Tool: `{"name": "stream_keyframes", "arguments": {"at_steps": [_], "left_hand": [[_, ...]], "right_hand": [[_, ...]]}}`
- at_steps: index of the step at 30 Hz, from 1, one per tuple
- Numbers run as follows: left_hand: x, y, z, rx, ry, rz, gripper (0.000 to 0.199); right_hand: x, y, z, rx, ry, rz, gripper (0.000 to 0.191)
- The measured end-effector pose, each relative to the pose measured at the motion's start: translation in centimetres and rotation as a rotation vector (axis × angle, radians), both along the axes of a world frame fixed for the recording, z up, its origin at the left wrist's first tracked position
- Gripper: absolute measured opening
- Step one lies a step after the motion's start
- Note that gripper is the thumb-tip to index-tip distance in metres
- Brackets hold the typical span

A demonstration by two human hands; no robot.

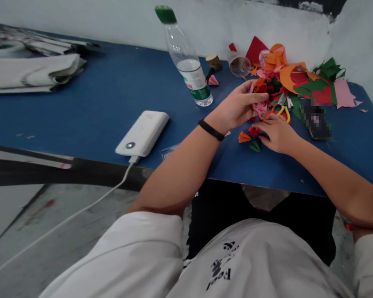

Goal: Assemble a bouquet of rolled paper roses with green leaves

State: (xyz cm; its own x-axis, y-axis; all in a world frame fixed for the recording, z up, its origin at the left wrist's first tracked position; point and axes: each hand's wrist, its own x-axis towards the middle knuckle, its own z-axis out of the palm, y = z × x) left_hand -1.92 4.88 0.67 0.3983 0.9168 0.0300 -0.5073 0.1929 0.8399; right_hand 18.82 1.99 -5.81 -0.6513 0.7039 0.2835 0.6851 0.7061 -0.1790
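My left hand [240,103] is closed around a bunch of curled paper flowers [262,89] in pink, orange, red and green. Just below it, my right hand [278,133] has its fingertips pinched at a small red paper flower [254,131] close to the tabletop. Beside those fingertips lie a folded orange paper piece [244,137] and a green paper cone [255,145]. Behind my right hand are scissors [286,112] with yellow and red handles, their blades partly covered by paper.
Coloured paper scraps [317,89] pile up against the wall, with a clear plastic cup [240,66] on its side. A phone [316,120] lies at right. Left of my hands stand a water bottle [194,80] and a cabled white power bank [143,133]. Folded newspapers [34,72] lie far left.
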Motion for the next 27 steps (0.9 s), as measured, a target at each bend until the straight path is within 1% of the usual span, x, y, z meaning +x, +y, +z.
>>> {"name": "stream_keyframes", "arguments": {"at_steps": [2,4,5,7,9,10,13,14,15,17,19,21,24,26,27], "left_hand": [[0.1,-0.1,0.2,-0.005,0.001,-0.009,0.030],[0.3,-0.3,0.4,-0.017,0.004,-0.013,0.020],[0.4,-0.3,0.5,-0.025,0.006,-0.008,0.015],[0.6,-0.3,0.7,-0.038,-0.003,0.005,0.011],[0.7,-0.1,0.7,-0.043,-0.023,0.011,0.012],[0.7,0.1,0.6,-0.040,-0.036,0.018,0.014],[0.7,0.5,0.5,-0.022,-0.055,0.049,0.022],[0.7,0.5,0.5,-0.013,-0.060,0.049,0.023],[0.7,0.5,0.5,0.001,-0.070,0.044,0.022],[0.6,0.3,0.6,0.016,-0.084,0.042,0.019],[0.5,0.1,0.7,0.016,-0.078,0.037,0.018],[0.4,-0.1,0.8,0.008,-0.075,0.030,0.016],[0.5,-0.1,0.8,-0.014,-0.096,0.026,0.016],[0.6,-0.1,0.9,-0.039,-0.106,0.023,0.015],[0.7,-0.1,0.9,-0.055,-0.106,0.027,0.015]], "right_hand": [[0.2,-0.3,0.2,0.007,-0.032,-0.056,0.038],[0.9,0.1,0.2,0.030,-0.022,-0.110,0.026],[1.3,0.3,0.1,0.050,0.006,-0.129,0.023],[1.7,0.8,0.0,0.101,0.092,-0.134,0.022],[1.5,0.7,0.2,0.131,0.165,-0.080,0.023],[1.1,0.5,0.4,0.131,0.186,-0.031,0.023],[-0.9,-0.5,1.5,0.087,0.175,0.151,0.027],[-1.6,-0.7,1.9,0.070,0.136,0.190,0.030],[-2.3,-0.9,2.1,0.054,0.086,0.209,0.033],[-3.5,-0.9,2.5,0.008,-0.026,0.183,0.035],[-4.2,-0.8,2.7,-0.037,-0.136,0.159,0.032],[-4.3,-0.8,2.9,-0.040,-0.204,0.180,0.025],[-3.7,-1.4,3.4,0.044,-0.187,0.241,0.016],[-2.7,-2.1,3.9,0.101,-0.119,0.268,0.011],[-2.0,-2.4,4.2,0.120,-0.067,0.276,0.013]]}}
